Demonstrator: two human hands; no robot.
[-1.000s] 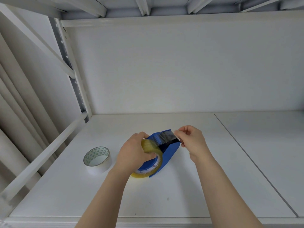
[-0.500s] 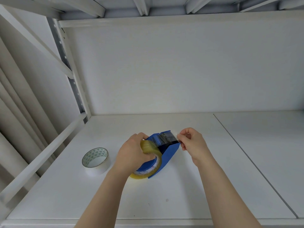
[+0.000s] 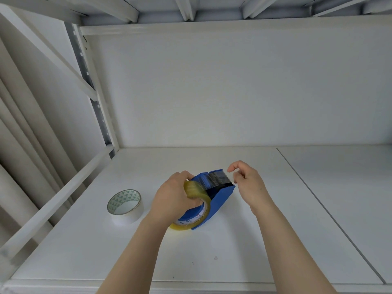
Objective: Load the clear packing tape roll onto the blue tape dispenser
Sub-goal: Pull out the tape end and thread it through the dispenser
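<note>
Released from the tape end, the right hand (image 3: 248,183) now hovers open-fingered beside the blue tape dispenser (image 3: 218,198), while the left hand (image 3: 176,198) keeps its grip on the clear packing tape roll (image 3: 195,188), suggesting threading is done.

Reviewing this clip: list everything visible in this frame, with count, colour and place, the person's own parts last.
Clear packing tape roll: one, yellowish clear, seated on the dispenser at centre, its strip laid over the front.
Blue tape dispenser: one, blue with dark blade end, on the shelf, centre.
White tape roll: one, white with green-triangle core, lying flat left of the dispenser, apart from it.
Shelf: one, white board surface, with a seam on the right.
Left hand: one, gripping the clear roll.
Right hand: one, open, beside the blade end, holding nothing.
</note>
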